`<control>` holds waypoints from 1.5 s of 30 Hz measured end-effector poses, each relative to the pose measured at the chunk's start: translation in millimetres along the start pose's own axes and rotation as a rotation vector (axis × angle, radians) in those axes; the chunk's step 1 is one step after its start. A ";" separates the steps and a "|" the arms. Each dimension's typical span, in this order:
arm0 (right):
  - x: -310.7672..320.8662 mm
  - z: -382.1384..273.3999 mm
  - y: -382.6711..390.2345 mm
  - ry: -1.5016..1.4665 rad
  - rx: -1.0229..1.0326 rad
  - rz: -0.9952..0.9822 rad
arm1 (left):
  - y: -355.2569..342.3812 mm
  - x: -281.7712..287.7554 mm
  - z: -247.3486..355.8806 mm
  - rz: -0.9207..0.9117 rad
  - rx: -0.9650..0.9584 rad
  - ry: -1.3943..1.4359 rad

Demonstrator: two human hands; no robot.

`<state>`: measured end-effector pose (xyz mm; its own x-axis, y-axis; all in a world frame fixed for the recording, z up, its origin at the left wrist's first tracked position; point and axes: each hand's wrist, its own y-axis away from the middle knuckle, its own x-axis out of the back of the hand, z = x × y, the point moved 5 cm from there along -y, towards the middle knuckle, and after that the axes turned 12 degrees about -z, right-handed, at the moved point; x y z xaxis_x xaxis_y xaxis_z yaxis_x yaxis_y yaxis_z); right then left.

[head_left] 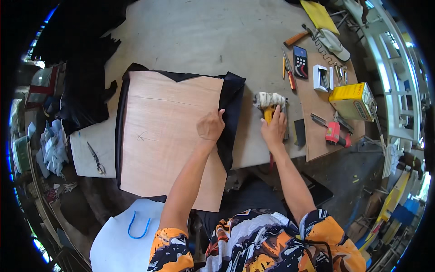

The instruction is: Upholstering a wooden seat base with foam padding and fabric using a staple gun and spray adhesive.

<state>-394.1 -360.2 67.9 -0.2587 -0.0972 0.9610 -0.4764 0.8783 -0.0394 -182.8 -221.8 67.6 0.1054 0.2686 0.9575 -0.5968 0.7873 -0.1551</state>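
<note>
A plywood board point(167, 122) lies on the table in front of me, with black sheet material point(233, 99) under it and folded up around its edges. My left hand point(210, 125) rests on the board near its right edge, fingers curled in at the black material there. To the right, my right hand point(274, 129) is closed around a staple gun point(268, 113) with a yellow body. White wrapping covers the gun's upper part, and a red hose hangs below it. The gun lies on or just above the table, apart from the board; which one I cannot tell.
Scissors point(96, 157) lie at the table's left, below a heap of black material point(86, 90). On the right are a phone point(300, 61), a screwdriver point(288, 72), a hammer point(297, 38), a small white box point(322, 78), a yellow can point(353, 100) and a red air tool point(334, 133).
</note>
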 end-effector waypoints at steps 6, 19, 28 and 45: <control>-32.8 17.4 -26.4 0.007 -0.209 -0.311 | 5.2 -0.4 -5.5 0.056 0.089 0.030; 53.5 -63.5 -45.8 -0.606 0.117 -0.658 | -1.6 3.5 -12.0 0.006 0.107 0.123; 33.0 -80.5 -60.2 -0.754 0.211 -0.703 | 4.2 -6.5 -15.1 0.012 0.157 0.202; 34.2 -88.9 -42.2 -0.667 0.267 -0.710 | 3.1 -10.0 -15.3 0.020 0.132 0.175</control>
<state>-308.1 -359.0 126.7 -0.2203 -0.8707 0.4397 -0.8543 0.3898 0.3438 -173.6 -213.6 53.8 0.2225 0.3849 0.8957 -0.6978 0.7045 -0.1295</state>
